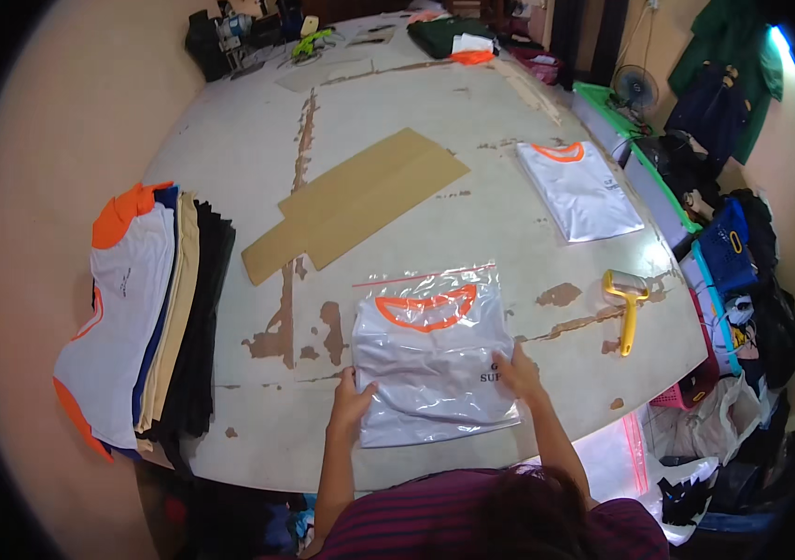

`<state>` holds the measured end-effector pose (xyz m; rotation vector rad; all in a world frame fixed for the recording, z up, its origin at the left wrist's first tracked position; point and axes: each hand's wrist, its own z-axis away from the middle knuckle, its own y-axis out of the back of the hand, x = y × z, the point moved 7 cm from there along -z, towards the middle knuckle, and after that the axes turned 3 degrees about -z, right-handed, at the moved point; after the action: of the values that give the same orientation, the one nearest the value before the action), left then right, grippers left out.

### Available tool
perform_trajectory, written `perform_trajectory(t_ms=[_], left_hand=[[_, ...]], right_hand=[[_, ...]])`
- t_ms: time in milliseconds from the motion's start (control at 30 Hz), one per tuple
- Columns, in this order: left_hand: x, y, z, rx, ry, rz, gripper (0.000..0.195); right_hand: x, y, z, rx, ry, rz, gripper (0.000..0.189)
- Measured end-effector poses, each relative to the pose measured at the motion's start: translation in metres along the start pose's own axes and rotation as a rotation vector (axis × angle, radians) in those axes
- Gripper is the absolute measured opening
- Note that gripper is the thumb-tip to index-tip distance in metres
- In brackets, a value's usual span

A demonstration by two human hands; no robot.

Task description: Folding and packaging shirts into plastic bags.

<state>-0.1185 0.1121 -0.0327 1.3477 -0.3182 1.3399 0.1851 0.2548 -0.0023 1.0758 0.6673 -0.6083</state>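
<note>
A folded white T-shirt (411, 371) with an orange neckband lies inside a clear plastic zip bag (432, 280) near the table's front edge. My left hand (352, 399) grips the bag's left side, thumb on top. On the right side my right hand (518, 371) holds it too, its thumb beside dark printed lettering. The bag's top edge, with a red strip, faces away from me. To the right lies a lint roller (625, 308) with a yellow handle. Behind it, a second folded white T-shirt (583, 192) with an orange neckband rests by the table's right edge.
A tan cardboard template (362, 203) lies mid-table. Stacked garments (135, 315) in white, orange, tan and black sit at the left edge. Dark green cloth (439, 36) lies at the far end. Lidded bins (663, 182) and baskets (726, 245) line the right side.
</note>
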Motion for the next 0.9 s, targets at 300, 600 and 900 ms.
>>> perform_trajectory(t_ms=[300, 600, 900], left_hand=[[0.037, 0.123, -0.016, 0.72, -0.026, -0.437, 0.047], [0.036, 0.032, -0.024, 0.168, 0.175, -0.609, 0.094], [0.107, 0.036, -0.025, 0.308, -0.431, -0.13, 0.033]], right_hand=[[-0.067, -0.019, 0.004, -0.49, 0.156, 0.311, 0.039], [-0.074, -0.038, -0.128, -0.04, 0.374, 0.0, 0.028], [-0.063, -0.048, -0.041, -0.5, 0.083, -0.493, 0.028]])
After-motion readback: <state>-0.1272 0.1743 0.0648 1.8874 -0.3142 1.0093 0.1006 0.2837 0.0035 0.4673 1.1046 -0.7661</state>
